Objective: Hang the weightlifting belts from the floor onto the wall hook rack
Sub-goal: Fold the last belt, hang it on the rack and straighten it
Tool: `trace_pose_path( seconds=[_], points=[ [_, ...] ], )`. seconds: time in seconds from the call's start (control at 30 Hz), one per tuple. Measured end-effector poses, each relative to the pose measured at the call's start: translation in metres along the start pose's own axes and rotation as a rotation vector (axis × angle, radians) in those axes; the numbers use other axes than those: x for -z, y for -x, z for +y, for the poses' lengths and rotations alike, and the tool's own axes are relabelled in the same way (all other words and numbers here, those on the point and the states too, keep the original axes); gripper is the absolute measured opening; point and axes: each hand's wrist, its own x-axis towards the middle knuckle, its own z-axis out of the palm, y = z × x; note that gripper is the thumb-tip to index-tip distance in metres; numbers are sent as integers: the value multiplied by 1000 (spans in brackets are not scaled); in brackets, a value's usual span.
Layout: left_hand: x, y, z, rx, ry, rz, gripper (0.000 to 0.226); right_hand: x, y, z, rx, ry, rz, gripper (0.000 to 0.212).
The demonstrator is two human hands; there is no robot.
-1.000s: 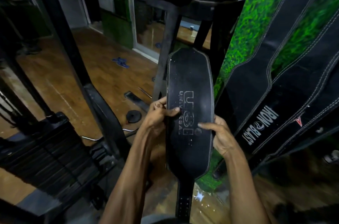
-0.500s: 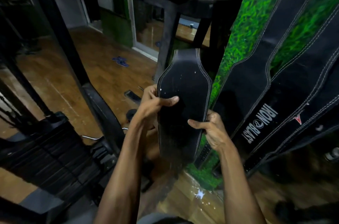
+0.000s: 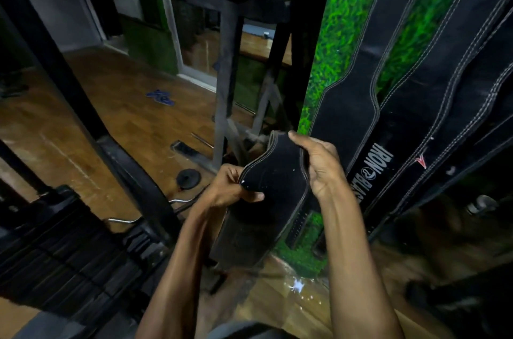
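**Belt in both hands, not yet on the rack**

Held item: one black weightlifting belt (image 3: 273, 172), white-stitched edge, wide back panel uppermost and folding over toward the person. Its narrow tail hangs down below the wrists; a punched strap section shows just under the right forearm.

Left hand (image 3: 230, 188): clenched on the belt's left edge, thumb laid across the face.
Right hand (image 3: 319, 163): grasping the upper right edge, fingers curled over the top of the fold.

Progress (judged): several hung belts (image 3: 394, 116) are up against the grass-print wall (image 3: 341, 41), directly right of the right hand and running up out of view. Those count as done. The belt in hand is lifted off the floor but not hung. The hook rack itself is not in view, so free hooks cannot be counted. No other belt can be made out on the wooden floor (image 3: 97, 105) left of the left hand; dim light there, uncertain.

Writing: "IRON BLAS…" in white on the hung belt nearest the right wrist, last letters hidden by the arm. A small red mark on the next belt right, unreadable. No legible print on the held belt.
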Motion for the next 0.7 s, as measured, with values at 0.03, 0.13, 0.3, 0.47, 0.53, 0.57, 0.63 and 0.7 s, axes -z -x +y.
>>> trace_pose_path(
  seconds=[0.03, 0.13, 0.3, 0.47, 0.53, 0.57, 0.63, 0.7],
  points=[
    [1, -1, -3, 27, 19, -28, 20, 1, 2, 3, 20, -2, -27, 35],
    [-2, -1, 1, 97, 267, 6, 42, -2, 5, 17, 26, -10, -116, 55],
    [-17, -12, 35, -5, 586, 246, 27, -4, 13, 31, 27, -24, -232, 25],
    [-14, -11, 36, -158, 428, 375, 53, -5, 13, 31, 4, 24, -214, 39],
    [-14, -10, 29, -156, 396, 384, 56, -7, 6, 26, 56, -20, -244, 48],
    [-15, -9, 25, -151, 375, 390, 56, -10, 5, 20, 86, -25, -247, 57],
    [-19, -9, 20, -131, 348, 383, 51, -17, 3, 9, 147, -16, -215, 62],
    [-24, -6, 21, -91, 316, 357, 41, -25, 1, 1, 212, 0, -165, 51]
  ],
)
